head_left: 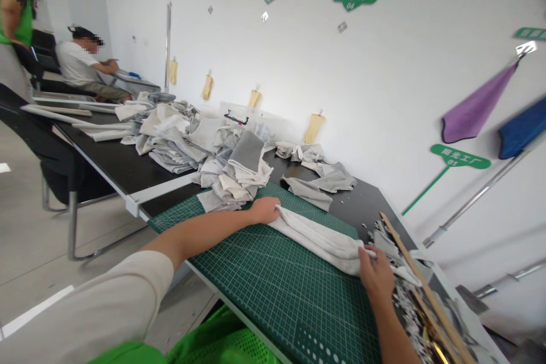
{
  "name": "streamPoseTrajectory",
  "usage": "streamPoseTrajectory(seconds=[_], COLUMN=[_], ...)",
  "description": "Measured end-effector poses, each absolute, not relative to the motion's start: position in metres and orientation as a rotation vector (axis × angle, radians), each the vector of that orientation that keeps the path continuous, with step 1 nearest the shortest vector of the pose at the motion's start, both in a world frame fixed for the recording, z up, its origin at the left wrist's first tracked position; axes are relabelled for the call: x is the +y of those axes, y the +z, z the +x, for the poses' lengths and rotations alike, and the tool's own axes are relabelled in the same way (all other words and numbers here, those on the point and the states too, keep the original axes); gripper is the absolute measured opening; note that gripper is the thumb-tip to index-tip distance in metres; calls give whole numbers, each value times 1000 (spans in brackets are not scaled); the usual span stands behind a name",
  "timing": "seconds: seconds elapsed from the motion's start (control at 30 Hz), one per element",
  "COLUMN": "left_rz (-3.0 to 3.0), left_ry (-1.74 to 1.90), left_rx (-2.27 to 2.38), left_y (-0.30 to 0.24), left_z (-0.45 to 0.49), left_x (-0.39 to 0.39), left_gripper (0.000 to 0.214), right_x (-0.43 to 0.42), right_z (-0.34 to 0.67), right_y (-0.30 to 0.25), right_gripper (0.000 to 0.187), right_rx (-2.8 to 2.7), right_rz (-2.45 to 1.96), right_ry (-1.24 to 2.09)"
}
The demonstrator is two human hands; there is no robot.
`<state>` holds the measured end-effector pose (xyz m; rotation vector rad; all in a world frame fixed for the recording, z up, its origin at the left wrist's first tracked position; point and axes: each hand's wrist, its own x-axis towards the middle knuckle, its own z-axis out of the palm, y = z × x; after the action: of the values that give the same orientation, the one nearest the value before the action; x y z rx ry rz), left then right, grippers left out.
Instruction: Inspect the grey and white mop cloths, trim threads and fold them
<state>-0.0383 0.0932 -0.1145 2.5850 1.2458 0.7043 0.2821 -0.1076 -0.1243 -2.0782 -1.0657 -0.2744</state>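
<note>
Stretched between my two hands is a long strip of pale grey-white cloth point(319, 239), loosely folded along its length, just over the green cutting mat point(273, 278). My left hand point(265, 210) is closed in a fist round its far left end. At the other end, my right hand point(376, 273) pinches the cloth between thumb and fingers, and a tail of it hangs past the hand to the right. Beyond my left hand rises a heap of grey and white cloth pieces point(205, 142).
Two wooden strips point(420, 278) lie among grey scraps point(405, 301) at the right table edge. More grey cloths point(324, 179) rest behind the mat. A black chair point(55, 159) stands at the left. Two people are farther back, one seated point(81, 62). Mop poles lean against the right wall.
</note>
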Motion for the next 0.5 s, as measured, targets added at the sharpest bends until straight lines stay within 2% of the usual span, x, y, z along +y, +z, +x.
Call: streamPoseTrajectory(seconds=[0.5], left_rz=[2554], left_ry=[910], left_rx=[1282], left_y=[-122], left_z=[-34], left_x=[95], left_gripper=[32], right_x=[-102], right_z=[287], right_y=[-130], right_gripper=[47], right_rx=[-1124], right_rz=[-2187], right_ry=[-259])
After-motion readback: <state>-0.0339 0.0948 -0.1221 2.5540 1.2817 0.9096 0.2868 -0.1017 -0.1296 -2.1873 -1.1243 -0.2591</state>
